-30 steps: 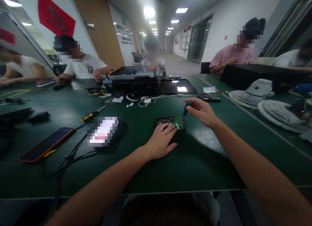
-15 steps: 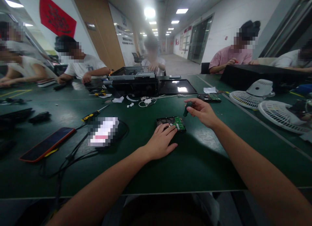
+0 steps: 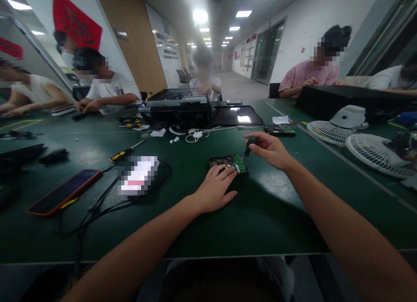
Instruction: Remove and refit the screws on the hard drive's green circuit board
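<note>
A hard drive with a green circuit board [image 3: 240, 164] lies on the green table [image 3: 195, 237] in front of me. My left hand [image 3: 217, 188] rests on its near side, fingers spread over the board and the dark casing, gripping nothing. Just right of the drive and raised above the table, my right hand [image 3: 267, 150] pinches a dark green screwdriver handle [image 3: 250, 146] between thumb and fingers. The handle is nearly upright; its shaft and tip cannot be made out.
Left are an orange-edged phone [image 3: 65, 192], a lit phone [image 3: 138, 175], a yellow-black screwdriver [image 3: 121, 154] and cables. Farther back stand an open metal case [image 3: 179, 113], a dark panel [image 3: 236, 115] and another drive [image 3: 280, 130]. White fan parts [image 3: 374, 152] lie right. Several people sit around.
My right hand and the screwdriver handle have shifted very slightly left. My left hand stays on the drive. At the far left, a person's hands have come together and another person behind has moved right.
</note>
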`<state>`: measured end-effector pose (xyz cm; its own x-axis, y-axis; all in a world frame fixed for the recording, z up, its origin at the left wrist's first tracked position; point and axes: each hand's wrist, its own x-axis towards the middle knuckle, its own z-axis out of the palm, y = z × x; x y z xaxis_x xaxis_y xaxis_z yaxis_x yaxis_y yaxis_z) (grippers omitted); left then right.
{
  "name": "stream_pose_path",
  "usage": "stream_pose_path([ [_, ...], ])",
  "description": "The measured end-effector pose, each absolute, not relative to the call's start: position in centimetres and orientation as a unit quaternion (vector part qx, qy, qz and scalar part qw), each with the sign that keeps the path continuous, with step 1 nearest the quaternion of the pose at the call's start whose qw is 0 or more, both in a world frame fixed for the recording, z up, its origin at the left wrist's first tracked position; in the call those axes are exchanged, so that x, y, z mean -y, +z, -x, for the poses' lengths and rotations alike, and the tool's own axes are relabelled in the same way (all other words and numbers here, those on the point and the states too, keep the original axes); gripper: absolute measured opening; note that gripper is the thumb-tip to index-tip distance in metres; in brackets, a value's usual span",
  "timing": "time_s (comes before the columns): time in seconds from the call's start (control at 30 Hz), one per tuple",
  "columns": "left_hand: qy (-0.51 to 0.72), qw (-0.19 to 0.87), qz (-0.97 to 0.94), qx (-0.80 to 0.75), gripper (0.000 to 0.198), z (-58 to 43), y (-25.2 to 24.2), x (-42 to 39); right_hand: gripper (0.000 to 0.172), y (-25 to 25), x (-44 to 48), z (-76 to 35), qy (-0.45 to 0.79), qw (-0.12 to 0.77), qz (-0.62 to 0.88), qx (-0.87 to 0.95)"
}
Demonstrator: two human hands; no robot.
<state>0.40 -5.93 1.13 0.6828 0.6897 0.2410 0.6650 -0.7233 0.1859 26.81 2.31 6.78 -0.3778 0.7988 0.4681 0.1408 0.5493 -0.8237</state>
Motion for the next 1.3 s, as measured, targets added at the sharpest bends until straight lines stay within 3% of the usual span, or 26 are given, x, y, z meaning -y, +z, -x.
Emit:
stream_pose_path([
  [0.4, 0.148, 0.04, -0.916, -0.37, 0.067, -0.5, 1.1, 5.9, 0.042, 5.5, -2.9, -25.8, 0.221, 0.491, 0.385, 0.75],
  [0.6, 0.152, 0.037, -0.917, -0.367, 0.067, -0.5, 0.9, 5.7, 0.059, 5.1, -2.5, -25.5, 0.174, 0.501, 0.422, 0.735],
  [0.87, 0.149, 0.039, -0.916, -0.37, 0.067, -0.5, 0.8, 5.9, 0.037, 5.5, -1.8, -25.3, 0.092, 0.501, 0.414, 0.754],
  [1.3, 0.152, 0.045, -0.916, -0.368, 0.067, -0.4, 1.2, 5.9, 0.044, 5.3, -1.9, -25.1, 0.094, 0.522, 0.401, 0.747],
])
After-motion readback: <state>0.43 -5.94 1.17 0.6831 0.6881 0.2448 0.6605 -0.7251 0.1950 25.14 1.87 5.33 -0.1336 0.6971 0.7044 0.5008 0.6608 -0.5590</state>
